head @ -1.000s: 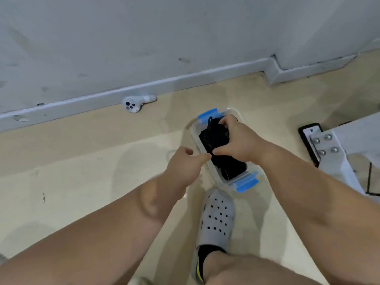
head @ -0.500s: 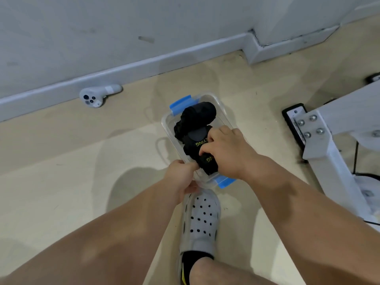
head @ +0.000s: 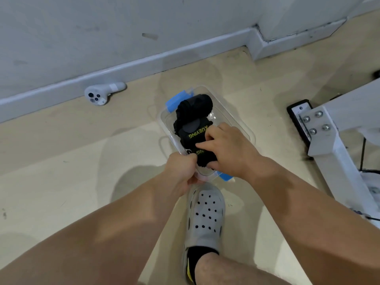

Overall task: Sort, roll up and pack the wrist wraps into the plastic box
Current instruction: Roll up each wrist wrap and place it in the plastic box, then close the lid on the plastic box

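My left hand (head: 181, 171) grips the plastic box (head: 238, 122) by its near rim; my right hand (head: 230, 151) clasps the nearest rolled wrist wrap (head: 204, 160) inside it; packing seems nearly done; closing remains.

A single wide-angle view, worn on the person's head, faces forward and steeply down at the floor (head: 61, 192). It sits close: the left forearm (head: 123, 233) and right forearm (head: 308, 202) enter from the bottom edge toward the plastic box (head: 225, 109) mid-frame. The baseboard (head: 123, 68) and wall (head: 102, 27) cross the top.
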